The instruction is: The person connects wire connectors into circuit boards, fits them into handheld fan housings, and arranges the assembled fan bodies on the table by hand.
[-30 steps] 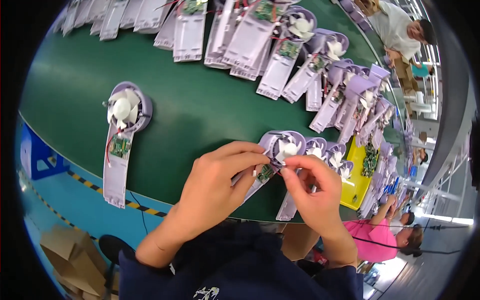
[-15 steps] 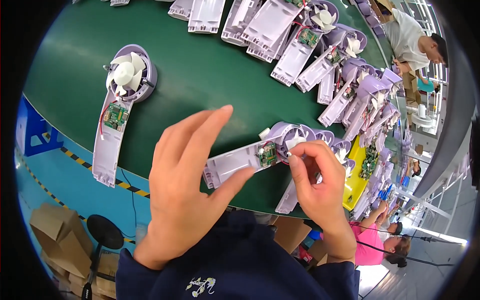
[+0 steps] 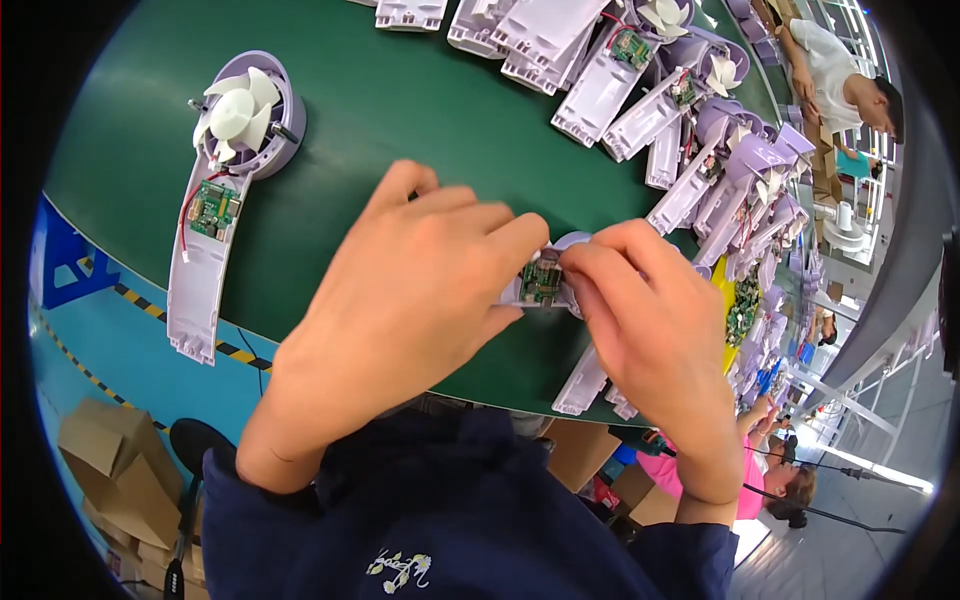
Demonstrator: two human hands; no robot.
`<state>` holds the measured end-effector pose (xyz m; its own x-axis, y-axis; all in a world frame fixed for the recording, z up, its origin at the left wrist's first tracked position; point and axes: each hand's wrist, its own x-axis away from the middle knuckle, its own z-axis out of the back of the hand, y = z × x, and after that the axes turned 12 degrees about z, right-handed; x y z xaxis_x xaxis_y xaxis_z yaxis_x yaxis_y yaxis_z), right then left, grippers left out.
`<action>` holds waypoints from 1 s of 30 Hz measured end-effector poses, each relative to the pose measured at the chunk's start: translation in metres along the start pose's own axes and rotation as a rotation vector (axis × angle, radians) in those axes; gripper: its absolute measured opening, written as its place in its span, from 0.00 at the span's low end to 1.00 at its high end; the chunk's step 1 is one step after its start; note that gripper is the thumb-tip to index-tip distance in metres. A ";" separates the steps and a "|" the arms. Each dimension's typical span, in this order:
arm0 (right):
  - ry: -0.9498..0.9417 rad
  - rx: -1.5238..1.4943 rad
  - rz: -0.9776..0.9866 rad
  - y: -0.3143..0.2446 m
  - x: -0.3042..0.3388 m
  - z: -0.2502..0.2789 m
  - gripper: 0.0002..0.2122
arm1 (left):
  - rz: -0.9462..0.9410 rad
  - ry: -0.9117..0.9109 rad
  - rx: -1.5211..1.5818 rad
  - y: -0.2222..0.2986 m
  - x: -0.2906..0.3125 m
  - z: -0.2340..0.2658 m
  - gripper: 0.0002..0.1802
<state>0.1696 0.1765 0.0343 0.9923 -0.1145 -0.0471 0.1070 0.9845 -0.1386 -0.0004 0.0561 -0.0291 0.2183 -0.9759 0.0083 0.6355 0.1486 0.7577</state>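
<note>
A lilac fan body [image 3: 511, 293] lies between my hands, mostly covered by them. Its small green circuit board [image 3: 541, 283] shows in the gap. My left hand [image 3: 415, 275] bends over the handle part, index finger and thumb closed about its two long sides beside the board. At the board's right end, my right hand [image 3: 655, 315] is closed in a pinch. What lies between those fingertips is hidden. Further left rests another lilac fan half [image 3: 195, 290], with a white fan blade [image 3: 232, 114], a green board [image 3: 213, 209] and a loose red wire with a white plug.
Many lilac fan parts [image 3: 600, 85] are piled along the far and right side of the green table [image 3: 350, 120]. A yellow tray [image 3: 730, 290] with circuit boards stands at the right. Cardboard boxes [image 3: 120, 460] sit on the floor at left. Other people work across the table and at right.
My left hand has moved right and closed over the fan body's handle. The right hand's fingers, which pinched a small white piece, have come to the circuit board's edge. The view has shifted slightly.
</note>
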 end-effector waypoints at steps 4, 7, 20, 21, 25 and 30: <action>-0.098 0.032 -0.046 -0.001 -0.005 0.008 0.09 | -0.032 0.027 -0.025 -0.004 -0.007 0.006 0.28; -0.123 0.078 0.006 0.004 -0.013 0.012 0.08 | 0.042 0.116 0.068 -0.009 -0.004 0.007 0.31; -0.071 -0.134 -0.107 0.011 -0.011 0.014 0.05 | 0.428 0.392 1.891 0.040 0.026 -0.067 0.41; -0.076 -0.138 -0.109 0.010 -0.012 0.012 0.05 | 0.400 0.357 1.917 0.040 0.025 -0.068 0.43; -0.111 -0.108 -0.088 0.012 -0.015 0.016 0.05 | 0.449 0.243 1.930 0.047 0.016 -0.071 0.42; -0.200 -0.048 -0.057 0.015 -0.018 0.019 0.05 | 0.478 0.216 1.797 0.042 0.009 -0.076 0.36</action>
<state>0.1544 0.1962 0.0518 0.9778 -0.1365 0.1589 0.1650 0.9692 -0.1828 0.0850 0.0661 -0.0468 0.2885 -0.8521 0.4367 -0.9067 -0.0966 0.4106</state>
